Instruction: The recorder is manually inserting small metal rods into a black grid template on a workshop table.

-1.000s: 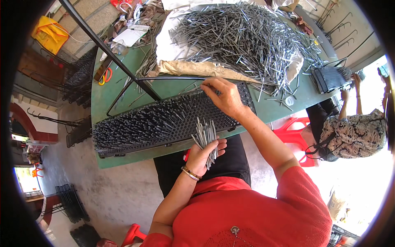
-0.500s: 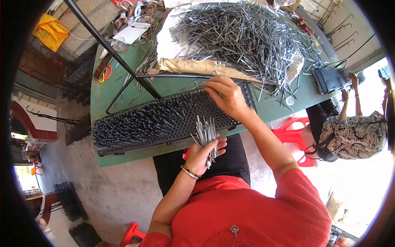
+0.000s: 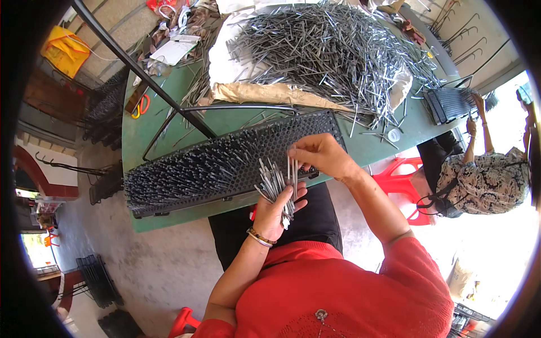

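Observation:
My left hand (image 3: 275, 213) is closed round a bundle of thin metal rods (image 3: 272, 183), held upright at the near edge of the rack. Just above it, my right hand (image 3: 322, 156) pinches a rod or two (image 3: 292, 170) between thumb and fingertips, their lower ends beside the bundle. Behind both hands lies a long black perforated rack (image 3: 267, 147). Rods stand packed in the holes of its left and middle parts (image 3: 180, 173), while bare holes show at its right. A black metal bar frame (image 3: 189, 115) rises from the rack's far side.
A big heap of loose rods (image 3: 332, 50) lies on paper (image 3: 265, 93) on the green table (image 3: 372, 141). Orange-handled scissors (image 3: 141, 106) and a white pad (image 3: 174, 52) are at the left. A person (image 3: 479, 180) works at another rack (image 3: 449, 105) on the right, near a red stool (image 3: 397, 180).
My right hand has come down and nearer from over the rack to the top of the bundle, where it now pinches a rod or two. My left hand stays nearly in place.

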Available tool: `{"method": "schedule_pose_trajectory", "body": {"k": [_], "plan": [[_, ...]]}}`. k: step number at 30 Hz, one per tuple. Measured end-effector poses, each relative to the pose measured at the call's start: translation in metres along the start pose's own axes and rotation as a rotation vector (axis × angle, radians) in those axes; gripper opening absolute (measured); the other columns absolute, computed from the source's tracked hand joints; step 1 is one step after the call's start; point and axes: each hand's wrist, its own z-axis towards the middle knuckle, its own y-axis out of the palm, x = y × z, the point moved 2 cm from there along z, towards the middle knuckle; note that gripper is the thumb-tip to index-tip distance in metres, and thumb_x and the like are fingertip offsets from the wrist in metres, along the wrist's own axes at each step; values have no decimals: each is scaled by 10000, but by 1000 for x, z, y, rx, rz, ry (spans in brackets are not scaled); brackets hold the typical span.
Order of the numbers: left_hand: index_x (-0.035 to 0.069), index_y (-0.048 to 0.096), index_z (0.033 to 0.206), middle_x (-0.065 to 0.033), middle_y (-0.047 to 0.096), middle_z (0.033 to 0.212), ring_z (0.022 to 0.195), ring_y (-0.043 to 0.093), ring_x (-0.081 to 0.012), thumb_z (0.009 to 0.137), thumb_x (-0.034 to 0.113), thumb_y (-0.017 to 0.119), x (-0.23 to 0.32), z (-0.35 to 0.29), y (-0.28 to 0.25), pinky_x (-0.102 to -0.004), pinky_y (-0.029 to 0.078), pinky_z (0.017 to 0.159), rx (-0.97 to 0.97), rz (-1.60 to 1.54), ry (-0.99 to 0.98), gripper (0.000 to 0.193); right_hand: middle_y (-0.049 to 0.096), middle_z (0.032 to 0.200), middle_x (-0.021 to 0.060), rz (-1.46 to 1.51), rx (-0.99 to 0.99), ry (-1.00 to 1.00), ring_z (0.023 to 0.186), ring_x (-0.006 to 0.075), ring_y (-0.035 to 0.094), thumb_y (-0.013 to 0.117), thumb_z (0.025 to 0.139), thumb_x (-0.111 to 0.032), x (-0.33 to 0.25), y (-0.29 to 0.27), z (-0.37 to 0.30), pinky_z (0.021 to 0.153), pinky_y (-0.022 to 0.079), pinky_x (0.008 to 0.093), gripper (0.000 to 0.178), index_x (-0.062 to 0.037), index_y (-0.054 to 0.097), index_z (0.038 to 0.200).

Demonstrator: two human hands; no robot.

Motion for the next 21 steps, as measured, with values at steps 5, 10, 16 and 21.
{"method": "schedule_pose_trajectory", "body": {"k": [5, 10, 16, 21], "plan": [[47, 543, 1144, -137, 639, 1088, 975, 635, -203, 916, 149, 577, -7, 2, -5, -369, 554, 809, 50, -17, -28, 252, 665, 823, 49, -62, 248, -307, 749, 76, 596, 610, 910, -152, -19, -21, 12, 659, 491, 229, 214, 42, 644, 993], [44, 543, 1133, -136, 646, 1068, 946, 646, -205, 908, 126, 580, -10, 2, -7, -363, 560, 787, 58, 25, -52, 242, 673, 856, 61, -321, 481, -546, 788, 90, 613, 617, 902, -122, -29, -24, 32, 711, 498, 241, 189, 29, 641, 1013], [38, 521, 1165, -130, 650, 1049, 928, 647, -194, 878, 71, 605, -9, 0, -7, -348, 562, 771, 78, 67, -79, 300, 664, 839, 100, -449, 494, -599, 773, 169, 627, 648, 862, -113, -18, -17, 42, 663, 484, 285, 155, -14, 658, 981], [32, 506, 1189, -133, 650, 1046, 918, 648, -192, 866, 53, 612, -8, -1, -8, -336, 564, 753, 83, 101, -86, 340, 667, 873, 112, -584, 532, -741, 763, 210, 643, 638, 865, -102, -20, -15, 40, 653, 497, 302, 150, -18, 651, 988]]}}
